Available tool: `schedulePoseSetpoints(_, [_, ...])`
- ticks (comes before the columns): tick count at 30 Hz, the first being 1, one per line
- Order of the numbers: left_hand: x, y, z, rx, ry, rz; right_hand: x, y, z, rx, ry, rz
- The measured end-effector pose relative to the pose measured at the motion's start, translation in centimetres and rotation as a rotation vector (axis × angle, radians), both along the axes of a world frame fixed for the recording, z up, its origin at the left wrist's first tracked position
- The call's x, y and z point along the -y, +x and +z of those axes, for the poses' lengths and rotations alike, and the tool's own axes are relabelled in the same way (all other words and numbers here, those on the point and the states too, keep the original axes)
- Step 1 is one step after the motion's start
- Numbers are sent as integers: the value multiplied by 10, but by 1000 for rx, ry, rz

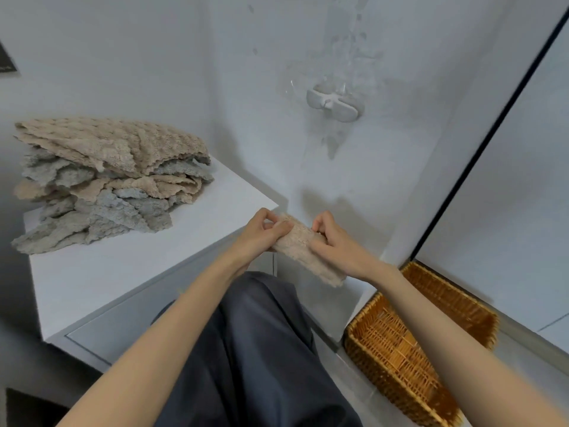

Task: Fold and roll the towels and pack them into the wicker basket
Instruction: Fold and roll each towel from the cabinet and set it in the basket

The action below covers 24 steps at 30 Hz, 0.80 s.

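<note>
1. Two hands hold one rolled beige towel [303, 245] in the air; the left hand [261, 231] pinches its far end; the right hand [334, 241] curls round its middle.
2. One wicker basket [378, 362] stands on the floor, lower right.
3. One towel pile [107, 180], beige and grey, lies on the white cabinet [138, 272]; count unclear.
4. One dark sign [6, 61], left edge; unreadable.

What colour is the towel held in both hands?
Beige; the towel shows best in the head view.
</note>
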<state>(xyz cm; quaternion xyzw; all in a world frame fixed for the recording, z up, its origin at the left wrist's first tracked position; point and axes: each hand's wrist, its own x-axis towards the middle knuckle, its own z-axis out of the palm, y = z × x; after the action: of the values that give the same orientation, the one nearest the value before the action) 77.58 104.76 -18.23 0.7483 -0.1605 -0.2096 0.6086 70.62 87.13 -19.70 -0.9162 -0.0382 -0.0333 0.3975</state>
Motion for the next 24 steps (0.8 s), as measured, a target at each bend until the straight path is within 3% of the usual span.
schedulePoseSetpoints(10, [57,-48,-63,-31,162,-152,72,-86,-82,-144,154,-276])
schedulePoseSetpoints(17, [93,-53,-114,-217,217,-133,128,-134,-177,-252,233,-638])
schedulePoseSetpoints(24, [116,-35,-147,-466,110,-5,160,-125,-253,-466,743,-1237])
